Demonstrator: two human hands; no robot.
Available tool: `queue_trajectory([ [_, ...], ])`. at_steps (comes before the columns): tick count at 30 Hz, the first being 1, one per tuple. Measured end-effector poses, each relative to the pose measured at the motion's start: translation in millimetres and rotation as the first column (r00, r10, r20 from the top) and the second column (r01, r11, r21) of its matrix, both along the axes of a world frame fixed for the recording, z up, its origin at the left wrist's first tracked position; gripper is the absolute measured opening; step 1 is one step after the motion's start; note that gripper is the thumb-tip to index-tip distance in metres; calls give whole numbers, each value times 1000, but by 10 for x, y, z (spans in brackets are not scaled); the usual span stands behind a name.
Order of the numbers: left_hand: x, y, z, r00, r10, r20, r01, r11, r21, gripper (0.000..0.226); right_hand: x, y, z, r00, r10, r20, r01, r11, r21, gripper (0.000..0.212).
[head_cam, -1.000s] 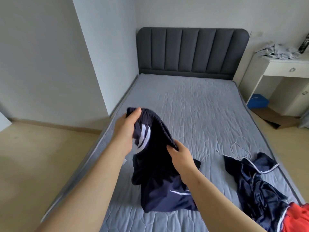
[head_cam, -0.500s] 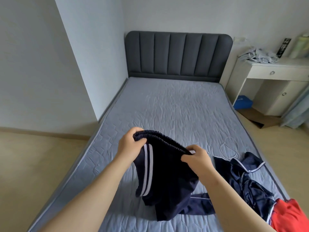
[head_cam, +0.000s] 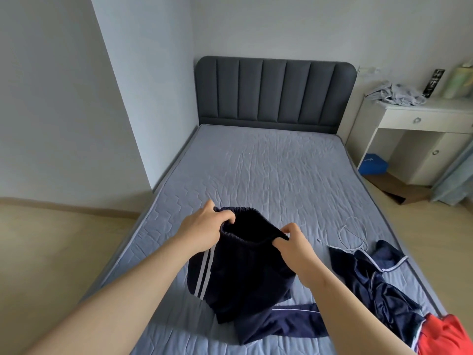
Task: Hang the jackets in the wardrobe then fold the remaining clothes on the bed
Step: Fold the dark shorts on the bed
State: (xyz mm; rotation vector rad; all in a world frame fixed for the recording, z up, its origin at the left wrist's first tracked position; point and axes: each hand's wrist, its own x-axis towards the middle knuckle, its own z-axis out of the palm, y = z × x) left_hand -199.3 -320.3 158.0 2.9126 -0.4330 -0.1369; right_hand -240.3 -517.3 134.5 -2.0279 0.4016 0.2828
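Navy trousers (head_cam: 243, 272) with white side stripes hung by their elastic waistband above the near part of the bed (head_cam: 268, 175), their legs trailing onto the mattress. The left hand (head_cam: 204, 226) gripped the left end of the waistband with its fingers curled over the elastic. The right hand (head_cam: 294, 245) pinched the right end, so the band was held open between them.

Right of the trousers, a thin white cord (head_cam: 353, 234) lay looped on the mattress. Beside it was a crumpled navy garment (head_cam: 384, 285) with white piping, and a red garment (head_cam: 445, 336) lay at the near right corner. Further right, a grey cloth (head_cam: 399, 94) sat bunched on a white desk (head_cam: 422, 119).

No wardrobe was in view, so the hanging step could not be confirmed. With trousers in hand, it was probably finished. Folding looked barely begun, as no folded piece lay anywhere on the bed. The trousers still needed laying flat and folding, then the navy garment and the red one. Whether the navy garment was a jacket could not be told.
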Motion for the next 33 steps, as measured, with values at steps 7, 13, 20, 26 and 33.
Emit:
queue_trajectory([
  [7, -30, 52, -86, 993, -45, -109, 51, 998, 44, 45, -7, -44, -11, 952, -293, 83, 275, 944, 184, 20],
  [13, 113, 179, -163, 980, 117, 161, -93, 984, -151, 47, -45, -98, -84, 914, -406, -14, 372, 821, 433, 20],
  [20, 214, 259, -27, 979, 204, 4, -188, 909, -373, 37, -138, -190, -68, 919, -371, 131, 371, 928, 27, 24],
  [26, 151, 259, 95, 855, -63, -515, -446, 416, -792, 32, -189, -221, -97, 912, -410, 27, 386, 877, 285, 19],
  [33, 265, 482, 90, 780, -75, -622, -603, 179, -778, 13, -301, -180, -58, 955, -246, -165, 289, 652, 701, 28],
])
